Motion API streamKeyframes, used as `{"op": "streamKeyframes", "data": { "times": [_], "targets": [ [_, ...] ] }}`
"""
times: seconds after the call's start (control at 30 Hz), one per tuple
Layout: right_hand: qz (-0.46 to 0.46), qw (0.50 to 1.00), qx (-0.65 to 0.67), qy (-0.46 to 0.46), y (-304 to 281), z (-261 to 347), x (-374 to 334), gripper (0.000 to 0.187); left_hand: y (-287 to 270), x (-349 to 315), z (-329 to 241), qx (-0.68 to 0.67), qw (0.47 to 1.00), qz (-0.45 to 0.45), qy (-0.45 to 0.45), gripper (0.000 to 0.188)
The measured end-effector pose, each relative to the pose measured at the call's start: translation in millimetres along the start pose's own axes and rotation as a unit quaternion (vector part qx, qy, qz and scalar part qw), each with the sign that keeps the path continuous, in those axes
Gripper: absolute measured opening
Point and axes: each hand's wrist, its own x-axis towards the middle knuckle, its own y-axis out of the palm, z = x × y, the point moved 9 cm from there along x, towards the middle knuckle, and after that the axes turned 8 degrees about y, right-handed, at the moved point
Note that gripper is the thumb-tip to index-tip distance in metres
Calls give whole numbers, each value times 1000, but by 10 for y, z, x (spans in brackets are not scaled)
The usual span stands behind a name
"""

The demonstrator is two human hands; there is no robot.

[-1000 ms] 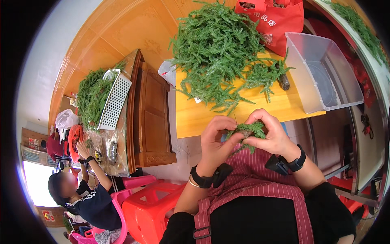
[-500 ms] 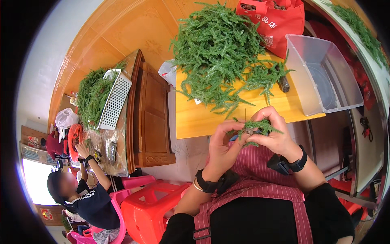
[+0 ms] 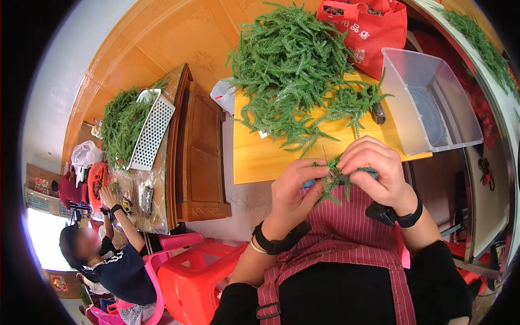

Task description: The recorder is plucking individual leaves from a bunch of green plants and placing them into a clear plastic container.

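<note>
Between my two hands, above my lap and just off the near edge of the yellow table (image 3: 260, 168), is a small green needle-leaved sprig (image 3: 331, 187). My left hand (image 3: 295, 189) pinches its left side between thumb and fingers. The fingers of my right hand (image 3: 379, 165) are curled onto the sprig's upper right, thumb bent beneath them. A thin dark stem or wire sticks up by the left fingertips. Beyond my hands, a big heap of similar green sprigs (image 3: 292, 70) covers much of the table, with a short dark cylinder (image 3: 378, 113) at its right.
A clear plastic bin (image 3: 433, 103) stands at the table's right, a red bag (image 3: 368, 32) behind it. On the left are a red stool (image 3: 195, 281) and a wooden cabinet with a white perforated basket (image 3: 153, 132) and more greenery. A co-worker (image 3: 116, 265) sits there.
My right hand has shifted up and its fingers now curl over the sprig. The sprig has turned and hangs more downward. My left hand keeps its pinch.
</note>
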Motion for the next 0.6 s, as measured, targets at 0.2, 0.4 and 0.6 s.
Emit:
{"op": "streamKeyframes", "data": {
  "times": [0.2,0.4,0.6],
  "targets": [
    [3,989,12,151,-34,-122,67,9,88,18,-133,36,996,74,40,31],
    [101,956,114,251,86,-195,68,19,132,-59,-59,-33,995,95,-2,30],
    [125,972,109,168,161,-100,107,29,111,-57,-14,-95,991,80,-43,33]
  ]
}}
